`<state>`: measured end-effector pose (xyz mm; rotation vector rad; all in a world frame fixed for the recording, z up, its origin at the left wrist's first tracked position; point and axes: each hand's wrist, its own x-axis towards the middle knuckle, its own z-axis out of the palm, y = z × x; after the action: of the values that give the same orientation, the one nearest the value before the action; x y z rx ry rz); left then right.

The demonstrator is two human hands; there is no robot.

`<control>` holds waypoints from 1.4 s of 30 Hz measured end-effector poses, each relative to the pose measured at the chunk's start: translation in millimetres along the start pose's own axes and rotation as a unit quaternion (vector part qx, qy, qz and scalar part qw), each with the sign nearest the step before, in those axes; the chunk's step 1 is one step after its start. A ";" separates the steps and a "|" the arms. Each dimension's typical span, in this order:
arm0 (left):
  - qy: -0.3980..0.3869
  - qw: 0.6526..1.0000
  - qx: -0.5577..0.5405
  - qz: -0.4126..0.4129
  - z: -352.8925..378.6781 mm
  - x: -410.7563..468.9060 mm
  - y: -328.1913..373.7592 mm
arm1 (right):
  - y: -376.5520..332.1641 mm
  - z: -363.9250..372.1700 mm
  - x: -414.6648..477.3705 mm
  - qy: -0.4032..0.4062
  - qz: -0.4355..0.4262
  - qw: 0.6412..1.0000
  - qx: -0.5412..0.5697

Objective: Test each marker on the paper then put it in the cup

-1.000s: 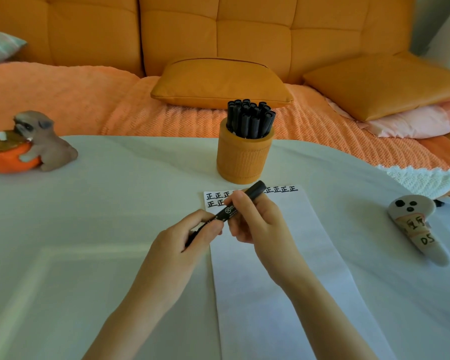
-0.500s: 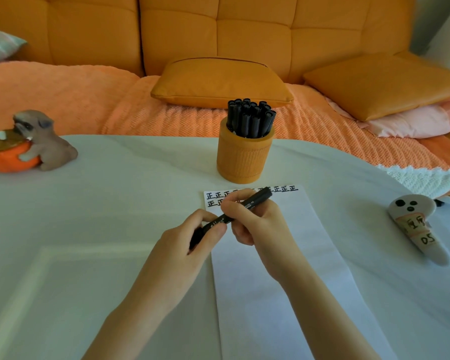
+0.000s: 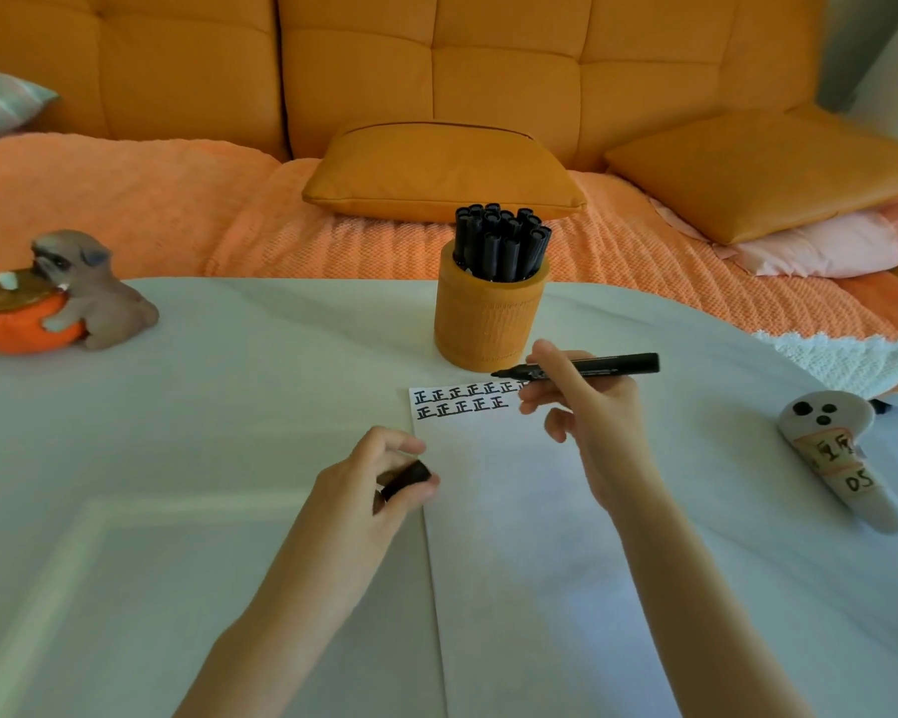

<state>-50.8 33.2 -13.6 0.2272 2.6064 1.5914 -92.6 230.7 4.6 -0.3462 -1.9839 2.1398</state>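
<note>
- Two hands work in front of the cup point(image 3: 490, 323), an orange ribbed cylinder standing upright on the white table point(image 3: 203, 406)
- Just in front of the cup and slightly to its right, the right hand point(image 3: 589, 406) pinches a black marker point(image 3: 610, 364) between thumb and fingers
- That marker lies nearly level, with its bare tip pointing left toward the cup's base; whether the tip touches anything cannot be told
- Further in front of the cup and to its left, the left hand point(image 3: 379, 479) has its fingers curled round the black cap point(image 3: 405, 479), which is well apart from the marker
- A white sheet of paper point(image 3: 514, 536) lies flat with its far edge just in front of the cup and runs toward the person
- Two rows of black 正 marks sit at the paper's end nearest the cup; the row further from the cup is the shorter one
- A bundle of capped black markers point(image 3: 499, 241) stands inside the cup, their ends above the rim
- Well left of the cup, a grey dog figurine point(image 3: 92, 292) hugs an orange bowl point(image 3: 16, 329)
- Well right of the cup lies a white ghost-faced object point(image 3: 841, 458) with a handwritten label
- Behind the cup is an orange sofa point(image 3: 436, 70) with an orange cushion point(image 3: 442, 168)
</note>
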 end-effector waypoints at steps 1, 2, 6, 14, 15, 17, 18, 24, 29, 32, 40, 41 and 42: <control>0.003 1.000 0.004 0.000 0.4 0.1 -1.0 | 2.7 -3.0 3.7 0.018 -0.006 1.000 -0.011; 0.003 1.000 0.012 0.000 1.0 0.1 -2.0 | 5.8 -5.6 7.6 0.035 -0.009 0.999 -0.023; -0.009 0.999 0.033 0.000 4.2 0.4 -7.0 | 18.6 -13.4 19.4 0.072 0.004 0.996 -0.054; -0.043 0.997 0.053 -0.021 7.6 0.7 -13.1 | 34.8 -8.9 25.7 0.085 -0.003 0.987 -0.137; -0.044 0.997 0.053 -0.023 7.3 0.6 -13.3 | 35.5 -8.0 26.0 0.087 -0.006 0.985 -0.147; -0.045 0.997 0.049 -0.024 7.0 0.6 -13.7 | 36.9 -6.5 26.1 0.092 -0.010 0.982 -0.162; -0.046 0.998 0.047 -0.024 7.0 0.5 -13.9 | 37.4 -5.7 26.1 0.096 -0.012 0.981 -0.166; -0.046 0.998 0.047 -0.026 8.1 1.1 -15.3 | 38.1 -5.3 26.1 0.108 -0.023 0.979 -0.169; -0.045 0.997 0.047 -0.029 8.4 1.1 -16.4 | 37.8 -5.2 24.8 0.101 -0.023 0.980 -0.171; -0.046 0.997 0.050 -0.028 8.5 1.4 -16.7 | 37.4 -4.7 24.4 0.097 -0.021 0.980 -0.172; -0.047 0.997 0.054 -0.027 9.0 1.6 -17.1 | 38.7 -4.1 24.7 0.087 -0.020 0.978 -0.189; -0.047 0.997 0.053 -0.027 9.1 1.6 -17.1 | 39.0 -4.2 25.0 0.086 -0.022 0.977 -0.193; -0.047 0.997 0.053 -0.027 9.3 1.7 -17.1 | 39.1 -4.2 25.4 0.085 -0.022 0.977 -0.196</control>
<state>-52.6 33.9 -33.1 0.2307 2.6037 1.3930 -115.2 239.3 -35.5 -0.5206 -2.2758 1.6198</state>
